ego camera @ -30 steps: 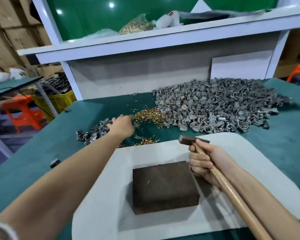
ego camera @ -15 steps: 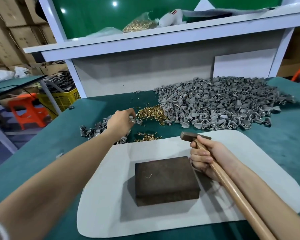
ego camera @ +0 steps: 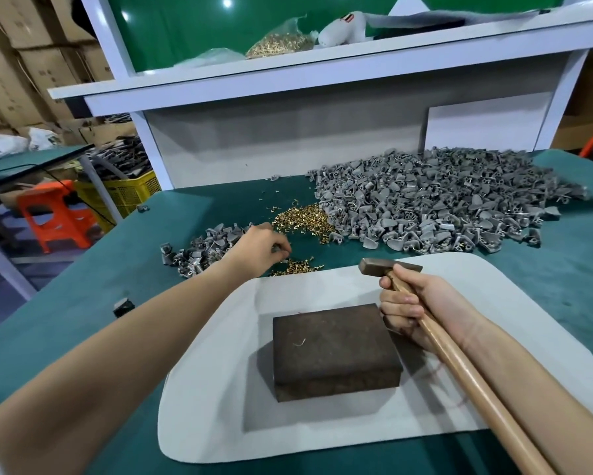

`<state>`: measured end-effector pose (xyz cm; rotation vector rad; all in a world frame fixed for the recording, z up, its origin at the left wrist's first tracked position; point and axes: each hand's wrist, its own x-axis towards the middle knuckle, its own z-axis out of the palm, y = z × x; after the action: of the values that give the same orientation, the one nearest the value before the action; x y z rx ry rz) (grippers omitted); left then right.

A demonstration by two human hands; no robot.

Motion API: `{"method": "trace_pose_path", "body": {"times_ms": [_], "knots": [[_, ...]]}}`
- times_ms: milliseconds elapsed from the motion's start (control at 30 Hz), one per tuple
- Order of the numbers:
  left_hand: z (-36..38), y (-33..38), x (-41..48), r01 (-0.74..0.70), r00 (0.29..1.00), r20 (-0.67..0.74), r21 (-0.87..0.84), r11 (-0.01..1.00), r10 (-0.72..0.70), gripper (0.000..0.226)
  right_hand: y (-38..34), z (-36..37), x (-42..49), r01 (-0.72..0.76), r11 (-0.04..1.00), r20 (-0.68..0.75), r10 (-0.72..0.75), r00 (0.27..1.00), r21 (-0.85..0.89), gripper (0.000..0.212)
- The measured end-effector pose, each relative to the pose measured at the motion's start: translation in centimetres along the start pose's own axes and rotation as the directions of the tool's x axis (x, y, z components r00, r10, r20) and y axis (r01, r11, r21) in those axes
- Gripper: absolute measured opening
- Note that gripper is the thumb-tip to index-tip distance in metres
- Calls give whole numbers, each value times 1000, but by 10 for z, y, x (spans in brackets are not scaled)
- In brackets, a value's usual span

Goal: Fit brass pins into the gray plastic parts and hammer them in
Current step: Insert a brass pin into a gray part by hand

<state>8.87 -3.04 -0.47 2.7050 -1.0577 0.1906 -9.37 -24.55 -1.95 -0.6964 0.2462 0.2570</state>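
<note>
Gray plastic parts (ego camera: 199, 252): small heap lying far left on bench (ego camera: 82, 320); probably light, rigid, best pinched by the flat wing. Left hand (ego camera: 257, 250) hovering just beside it, fingers curling; contents unclear. Brass pins (ego camera: 305, 219): two patches, uncountable, tiny, likely rolling. One block (ego camera: 332, 351). Right hand (ego camera: 411, 306) gripping one hammer (ego camera: 391, 267). Large heap (ego camera: 442, 204) lying far right.

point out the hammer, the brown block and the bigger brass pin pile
hammer (ego camera: 373, 267): head view, metal head
brown block (ego camera: 332, 344): head view, top face
bigger brass pin pile (ego camera: 303, 219): head view, its middle
</note>
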Motion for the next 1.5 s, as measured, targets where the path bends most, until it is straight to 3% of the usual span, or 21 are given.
{"method": "trace_pose_path", "body": {"times_ms": [233, 400, 533, 633, 700, 733, 833, 933, 1000, 1067, 1100, 1200, 1267, 1400, 1500], "knots": [[11, 33, 9, -1, 995, -97, -85, 996, -8, 21, 1, 1, 0, 8, 1000, -12, -9, 1000, -11, 35], [9, 52, 26, 50, 998, 37, 10, 999, -51, 8, 1, 2, -1, 8, 1000, -25, -8, 1000, -13, 36], [15, 50, 23, 92, 996, 7, 14, 996, -92, 11, 1, 3, 1, 13, 999, -49, -16, 999, -46, 33], [16, 50, 17, 135, 991, -15, 12, 991, -135, 10, 1, 5, 4, 23, 989, -135, -43, 990, -147, 29], [17, 52, 17, 139, 990, -7, 64, 988, -139, 11, 3, 6, 8, 54, 945, -255, -141, 957, -322, 30], [17, 53, 17, 140, 990, 0, 97, 985, -141, 13, 4, 5, 8, 76, 870, -314, -256, 914, -487, 31], [15, 58, 16, 150, 989, -3, 79, 986, -150, 13, 10, 6, 4, 4, 474, -325, -610, 723, -880, 35], [2, 66, 8, 145, 969, -167, -212, 966, -182, 9, 9, 6, -1, -236, 105, -230, -764, 603, -966, 36], [-9, 79, -10, 114, 946, -203, -525, 843, -254, 10, 5, 2, -2, -386, -106, -143, -813, 564, -916, 37], [-16, 98, -38, 37, 949, -188, -731, 682, -253, 17, 1, 2, -6, -371, -156, -77, -836, 544, -915, 32], [-17, 108, -52, 3, 954, -185, -784, 621, -237, 19, 0, 3, -8, -294, -180, -2, -850, 528, -939, 27], [-14, 134, -82, -38, 960, -149, -906, 421, -235, 17, 9, 21, -13, 143, -333, 362, -840, 405, -932, 12], [-13, 142, -92, -49, 957, -126, -957, 287, -259, 17, 25, 36, -16, 346, -427, 534, -778, 330, -835, 16], [-13, 143, -96, -61, 955, -100, -987, 146, -280, 18, 40, 43, -17, 412, -510, 627, -744, 229, -755, 20], [-12, 142, -97, -58, 954, -102, -986, 159, -281, 16, 38, 41, -19, 406, -552, 654, -737, 170, -728, 10]]}}
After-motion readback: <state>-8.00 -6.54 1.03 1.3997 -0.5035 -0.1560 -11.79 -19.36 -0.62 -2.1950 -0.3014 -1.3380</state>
